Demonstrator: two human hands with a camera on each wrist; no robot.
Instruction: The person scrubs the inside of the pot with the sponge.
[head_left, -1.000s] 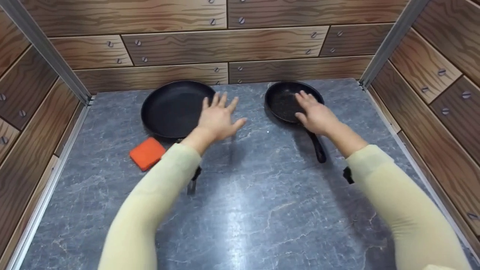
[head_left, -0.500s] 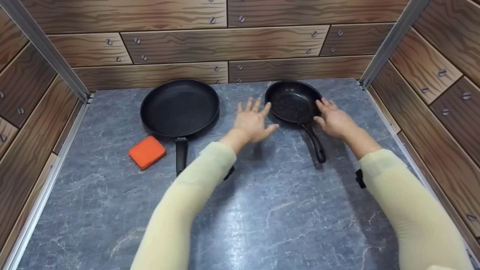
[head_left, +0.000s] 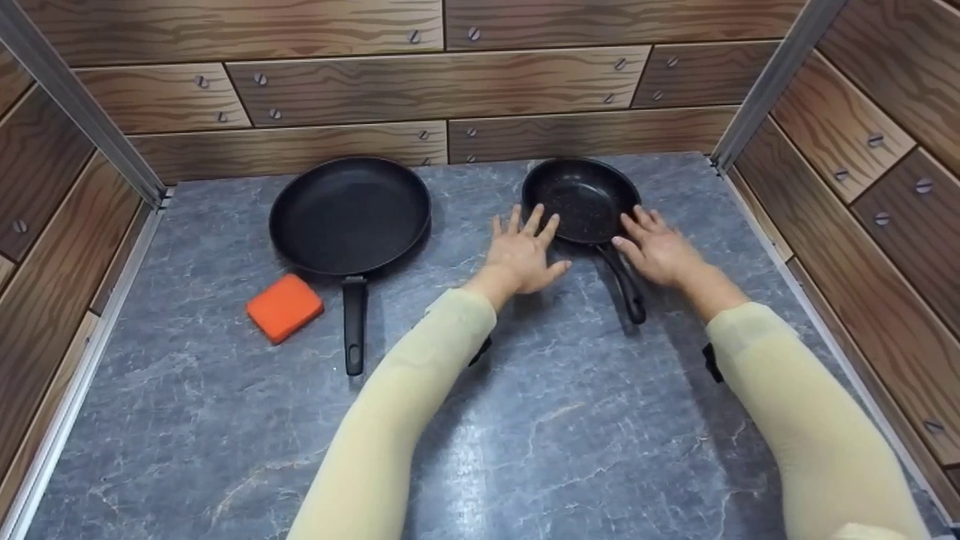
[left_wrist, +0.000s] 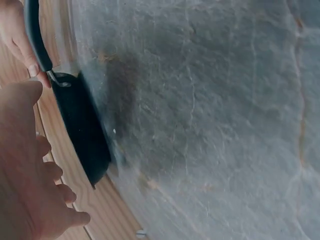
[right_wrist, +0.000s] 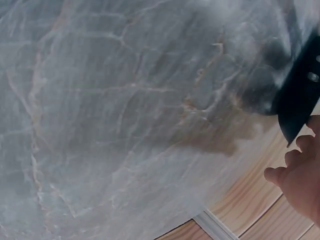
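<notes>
The small black frying pan [head_left: 585, 199] lies at the back right, its curved handle [head_left: 622, 283] pointing toward the front. At its left side my left hand [head_left: 519, 259] is spread, fingertips overlapping the near left rim in the head view. On the other side my right hand [head_left: 660, 251] has its fingers extended at the right rim, thumb near where the handle joins. In the left wrist view the pan's side [left_wrist: 82, 125] shows beyond the left thumb. The right wrist view has the right fingers close beside the pan's dark wall [right_wrist: 300, 95].
A larger black frying pan [head_left: 351, 214] stands at the back left, handle toward the front. Beside it lies an orange-red sponge-like square [head_left: 285, 307]. Wood-patterned walls [head_left: 442, 86] with metal corner strips enclose the grey marbled tabletop [head_left: 225, 420].
My left hand has moved right, from over the large pan's edge to the small pan's left side. The right hand has shifted from above the small pan to its right rim.
</notes>
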